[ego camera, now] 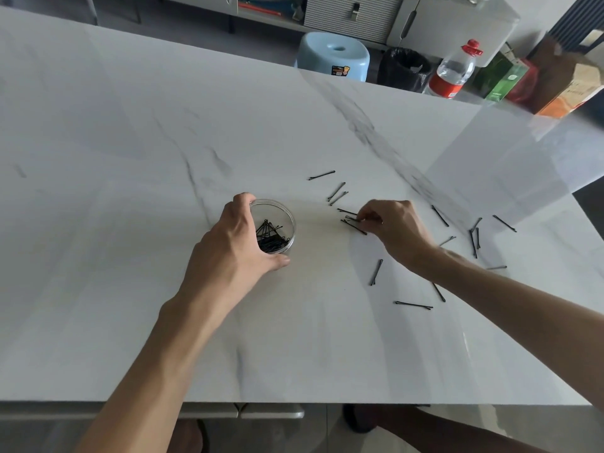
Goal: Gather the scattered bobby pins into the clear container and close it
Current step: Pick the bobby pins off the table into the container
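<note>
A round clear container [283,213] stands open on the white marble table [130,158], with several black bobby pins [271,237] lying in its bottom. My left hand [238,243] grips its left side, thumb at the near rim. My right hand [395,230], right of the container, pinches a few bobby pins [353,223] lying on the table. Several more pins lie scattered around it, such as one far pin [322,175], one near pin [413,305] and a cluster at the right [474,238]. No lid is in view.
Beyond the table's far edge stand a light blue stool [336,53], a black bin [405,68], a clear bottle with a red cap [454,71] and some bags and boxes [555,80]. The near table edge [294,403] runs below my forearms.
</note>
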Available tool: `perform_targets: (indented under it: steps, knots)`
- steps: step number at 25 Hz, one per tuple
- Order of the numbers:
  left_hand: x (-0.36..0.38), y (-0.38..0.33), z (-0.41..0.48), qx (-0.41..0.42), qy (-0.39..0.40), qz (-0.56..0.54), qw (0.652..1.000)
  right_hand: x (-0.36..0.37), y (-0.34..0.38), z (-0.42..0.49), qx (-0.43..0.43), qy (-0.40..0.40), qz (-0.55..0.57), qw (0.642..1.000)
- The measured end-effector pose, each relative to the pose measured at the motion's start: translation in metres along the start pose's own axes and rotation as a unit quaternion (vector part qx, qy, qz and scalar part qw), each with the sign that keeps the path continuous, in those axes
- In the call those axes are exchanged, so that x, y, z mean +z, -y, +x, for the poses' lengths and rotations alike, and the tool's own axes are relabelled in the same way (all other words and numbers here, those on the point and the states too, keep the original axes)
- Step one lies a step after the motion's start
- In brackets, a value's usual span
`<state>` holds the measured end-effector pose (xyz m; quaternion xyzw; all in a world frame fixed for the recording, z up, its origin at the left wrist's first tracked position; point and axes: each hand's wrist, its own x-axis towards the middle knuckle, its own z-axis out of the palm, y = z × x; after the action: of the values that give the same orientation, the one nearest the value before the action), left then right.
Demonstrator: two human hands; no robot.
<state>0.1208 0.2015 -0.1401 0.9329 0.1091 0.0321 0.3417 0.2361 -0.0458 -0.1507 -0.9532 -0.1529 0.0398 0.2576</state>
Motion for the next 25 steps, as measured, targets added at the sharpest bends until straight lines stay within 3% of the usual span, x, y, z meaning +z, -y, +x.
perform_targets:
  steps: [3, 5, 8, 9, 12, 14, 19, 22, 25]
  knots:
    - [0.002, -0.001, 0.001, 0.002, 0.0, 0.001, 1.0, 0.003, 0.003, -0.002, 0.002, 0.022, -0.02, 1.0]
    - [0.003, -0.003, 0.001, 0.003, 0.002, 0.002, 1.0, 0.006, 0.01, -0.002, -0.039, 0.014, -0.088, 0.995]
    - [0.003, -0.004, 0.002, 0.002, 0.006, 0.003, 1.0, 0.01, 0.017, -0.001, -0.122, 0.016, -0.246, 0.961]
    - [0.003, -0.004, 0.002, 0.002, 0.007, 0.002, 1.0, 0.01, 0.018, -0.002, -0.142, 0.029, -0.248, 0.958]
    - [0.002, -0.005, 0.002, 0.001, 0.011, 0.002, 1.0, 0.0, 0.028, -0.003, -0.137, 0.036, -0.075, 0.987]
    - [0.003, -0.005, 0.003, -0.002, 0.014, 0.0, 1.0, -0.01, 0.045, -0.001, -0.161, 0.026, 0.023, 0.986]
    - [0.004, -0.007, 0.004, -0.01, 0.015, 0.006, 1.0, -0.011, 0.104, 0.005, -0.334, 0.109, -0.036, 0.936]
    - [0.004, -0.008, 0.002, -0.009, 0.011, 0.004, 1.0, -0.006, 0.113, 0.014, -0.311, 0.148, -0.032, 0.938]
    - [0.003, -0.007, 0.0, -0.003, 0.008, 0.004, 1.0, -0.014, 0.093, 0.044, -0.224, 0.074, 0.077, 0.969]
